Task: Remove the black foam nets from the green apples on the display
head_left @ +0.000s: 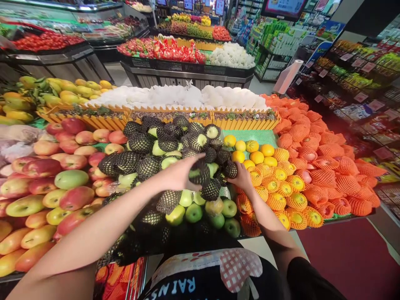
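In the head view, my left hand (183, 173) is curled round a green fruit in a black foam net (200, 174), thumb below and fingers above. To its right, my right hand (242, 178) has its fingers closed on another black-netted fruit (230, 169); its fingertips are partly hidden. Both hands are over a heap of black-netted green fruit (148, 166). Dark netted fruit (211, 190) lies between them. Bare green apples (193, 213) sit at the front of the heap, below my hands.
Red and yellow mangoes or apples (76, 198) fill the left side. Oranges (256, 157), some in orange nets, lie right, beside red-netted fruit (331, 156). A low yellow fence (246, 121) runs behind, with white-wrapped produce (175, 96) beyond it.
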